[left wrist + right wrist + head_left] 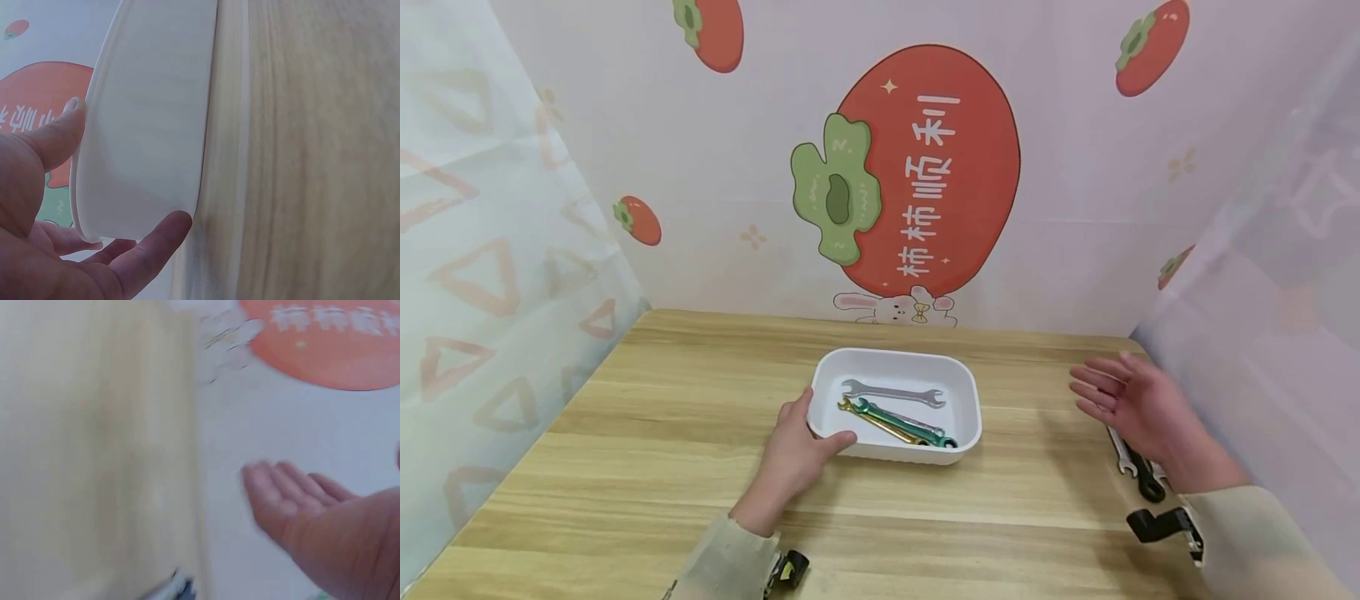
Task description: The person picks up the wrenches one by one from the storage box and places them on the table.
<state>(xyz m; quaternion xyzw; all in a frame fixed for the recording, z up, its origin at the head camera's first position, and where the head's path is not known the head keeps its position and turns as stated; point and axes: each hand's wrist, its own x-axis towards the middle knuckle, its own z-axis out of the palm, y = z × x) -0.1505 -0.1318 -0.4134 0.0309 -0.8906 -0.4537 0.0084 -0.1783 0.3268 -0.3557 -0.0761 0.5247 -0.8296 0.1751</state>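
Note:
A white plastic bin [951, 421] with rounded corners stands on the wooden table. In it lie a silver open-end wrench [891, 393], a green wrench [906, 423], a gold wrench [880, 423] and another silver one partly covered. My left hand [797, 450] grips the bin's near left corner, thumb at the front rim and fingers along the left end; the left wrist view shows the bin's wall [144, 125] between thumb and fingers. Raised at the right, my right hand [1150, 408] holds nothing, fingers loosely extended. Below it lie silver and black wrenches [1150, 483], partly hidden by hand and forearm.
The wooden tabletop [700, 417] meets a patterned cloth backdrop [737, 267] at its far edge. Cloth walls also rise at left and right, the right one close to my right arm. Dark devices [1161, 525] are strapped at both wrists.

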